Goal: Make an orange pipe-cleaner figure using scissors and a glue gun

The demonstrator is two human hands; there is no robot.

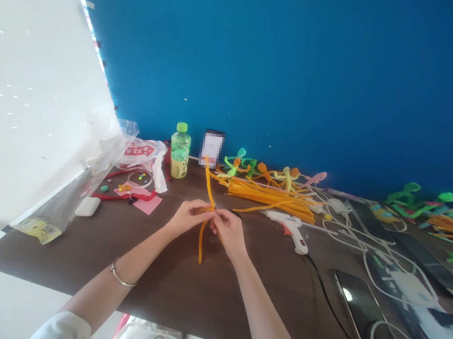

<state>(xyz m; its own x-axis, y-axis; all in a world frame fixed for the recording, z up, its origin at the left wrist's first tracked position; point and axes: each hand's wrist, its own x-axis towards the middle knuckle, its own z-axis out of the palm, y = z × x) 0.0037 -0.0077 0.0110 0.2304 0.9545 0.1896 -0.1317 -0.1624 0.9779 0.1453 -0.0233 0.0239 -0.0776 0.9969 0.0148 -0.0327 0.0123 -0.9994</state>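
Over the middle of the dark table, my left hand and my right hand meet at the fingertips. Both pinch an orange pipe cleaner, whose long end rises away from me while another length hangs below the fingers toward the table. How the strands cross at the pinch is hidden by my fingers. Behind my hands lies a bundle of orange pipe cleaners. A white hot glue gun rests on its side to the right of my right hand.
A green-capped bottle and a propped phone stand at the back. Pipe-cleaner figures line the blue wall. At right are a smartphone, tangled white cables and a power strip. Plastic bags and a white case lie left.
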